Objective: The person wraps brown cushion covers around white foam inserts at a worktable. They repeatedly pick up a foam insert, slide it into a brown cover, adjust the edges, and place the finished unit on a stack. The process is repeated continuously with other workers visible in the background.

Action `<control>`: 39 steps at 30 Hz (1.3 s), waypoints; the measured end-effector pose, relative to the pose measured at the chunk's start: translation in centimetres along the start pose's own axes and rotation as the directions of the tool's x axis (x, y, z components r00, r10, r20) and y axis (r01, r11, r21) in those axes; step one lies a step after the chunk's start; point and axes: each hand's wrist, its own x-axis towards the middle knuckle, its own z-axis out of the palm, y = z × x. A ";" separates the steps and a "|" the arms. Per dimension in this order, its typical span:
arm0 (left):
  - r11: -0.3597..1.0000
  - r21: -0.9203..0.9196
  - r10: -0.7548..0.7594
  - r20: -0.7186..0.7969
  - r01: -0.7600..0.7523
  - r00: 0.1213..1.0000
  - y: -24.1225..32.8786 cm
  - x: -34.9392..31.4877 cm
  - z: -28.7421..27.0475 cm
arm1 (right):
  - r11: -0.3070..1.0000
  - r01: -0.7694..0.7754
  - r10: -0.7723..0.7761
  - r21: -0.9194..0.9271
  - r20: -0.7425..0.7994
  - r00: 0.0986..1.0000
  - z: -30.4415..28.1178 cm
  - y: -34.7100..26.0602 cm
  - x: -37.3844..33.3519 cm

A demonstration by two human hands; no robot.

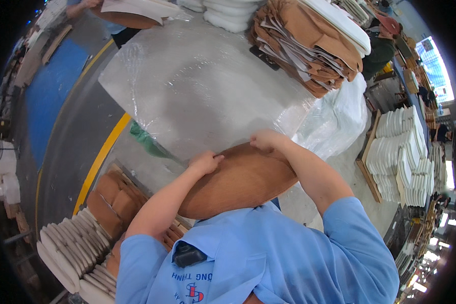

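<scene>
Left hand (205, 163) and right hand (268, 141) both pinch the far edge of a curved brown panel (238, 180). Panel sits just in front of the blue shirt (299, 248), at the near edge of a plastic-wrapped table (207, 91); brown pieces (306, 45) piled far right on it, white pads (229, 15) stacked left of those.

Factory workshop floor (68, 157) with yellow lines (101, 161), stacked white padded pieces (397, 157), piled brown sheets (319, 38) and other workers (378, 54).

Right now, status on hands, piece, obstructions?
Left hand and right hand gripping brown piece by far edge. Piece at waist. Brown stack at far right of plastic-covered table, apart from hands.
</scene>
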 end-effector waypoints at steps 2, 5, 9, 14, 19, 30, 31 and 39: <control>0.999 -0.010 0.038 -0.204 -0.041 0.978 -0.2 0.0 1.0 | 0.994 0.020 -0.007 0.107 -0.126 0.992 1.1 0.9 0.2; 0.998 0.067 0.036 -0.280 -0.018 0.959 0.4 0.5 1.2 | 0.937 0.055 0.075 0.345 -0.351 0.933 3.2 2.0 0.0; 0.986 0.159 0.095 -0.341 -0.042 0.935 0.6 1.3 1.9 | 0.876 0.067 0.145 0.477 -0.394 0.908 4.5 2.5 0.8; 0.964 0.256 0.196 -0.511 -0.070 0.837 -1.0 2.2 3.3 | 0.871 0.150 0.112 0.467 -0.487 0.866 4.3 1.5 0.9; 0.962 0.265 0.187 -0.467 -0.065 0.864 -0.3 2.2 2.7 | 0.913 0.213 0.028 0.347 -0.575 0.817 5.6 2.2 1.8; 0.867 0.095 0.481 0.095 -0.489 0.871 2.4 -10.0 -0.9 | 0.913 0.407 -0.403 0.020 0.191 0.895 0.9 -2.7 -12.7; 0.923 0.145 0.314 0.250 -0.356 0.916 3.1 -11.3 0.0 | 0.915 0.400 -0.389 -0.044 0.157 0.908 2.7 -2.6 -13.4; 0.956 0.180 0.204 0.161 -0.232 0.966 2.4 -7.4 2.3 | 0.931 0.347 -0.336 -0.112 0.103 0.936 5.0 -1.9 -11.0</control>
